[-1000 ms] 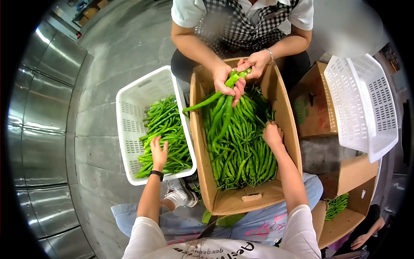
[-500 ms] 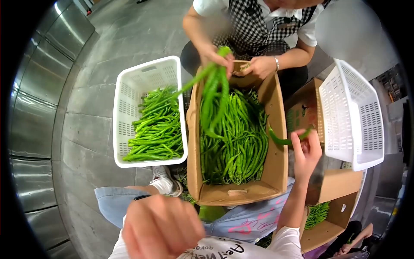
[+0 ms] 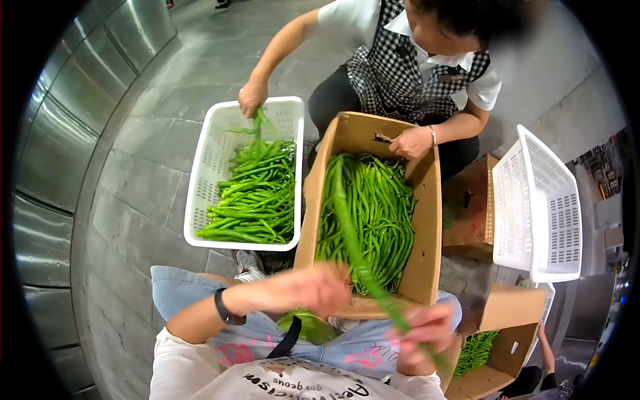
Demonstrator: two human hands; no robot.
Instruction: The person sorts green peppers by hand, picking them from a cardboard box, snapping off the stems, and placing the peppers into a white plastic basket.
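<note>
My right hand (image 3: 427, 330) is closed on a long green chili pepper (image 3: 363, 267), smeared by motion, which slants up and left over the cardboard box (image 3: 427, 247). Over the near rim of that box is my left hand (image 3: 323, 287), a black band on its wrist; motion blur hides its fingers. Many long green peppers (image 3: 373, 220) fill the box in front of me. To its left, a white plastic basket (image 3: 193, 200) holds more green peppers (image 3: 257, 207).
Across the box, a co-worker's hand (image 3: 253, 97) holds peppers over the white basket; their other hand (image 3: 411, 142) is at the box's far rim. An upright white basket (image 3: 537, 207) and another cardboard box (image 3: 513, 300) with peppers stand to the right. A green container (image 3: 310, 327) sits between my legs.
My left hand has moved forward from near the camera to the box's near edge. My right hand has come down and closer with a pepper. The co-worker's hand has carried peppers to the white basket.
</note>
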